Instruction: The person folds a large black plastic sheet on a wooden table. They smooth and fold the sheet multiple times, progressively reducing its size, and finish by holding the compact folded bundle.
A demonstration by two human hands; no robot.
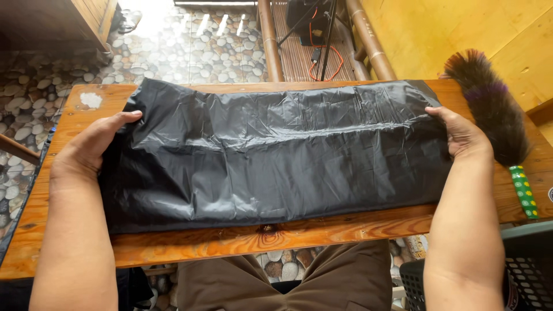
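1. Black plastic bag [276, 155]: laid flat on wooden table [230, 242], stretched between both hands.
2. Left hand [95, 144]: fingers extended, pressed flat on bag's edge.
3. Right hand [461, 135]: likewise flattened; feather duster [492, 106] just beyond it.

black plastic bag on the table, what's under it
The black plastic bag lies flat on the wooden table, whose boards show around its edges. Both hands, left hand and right hand, rest on its ends. Anything beneath or inside is covered.
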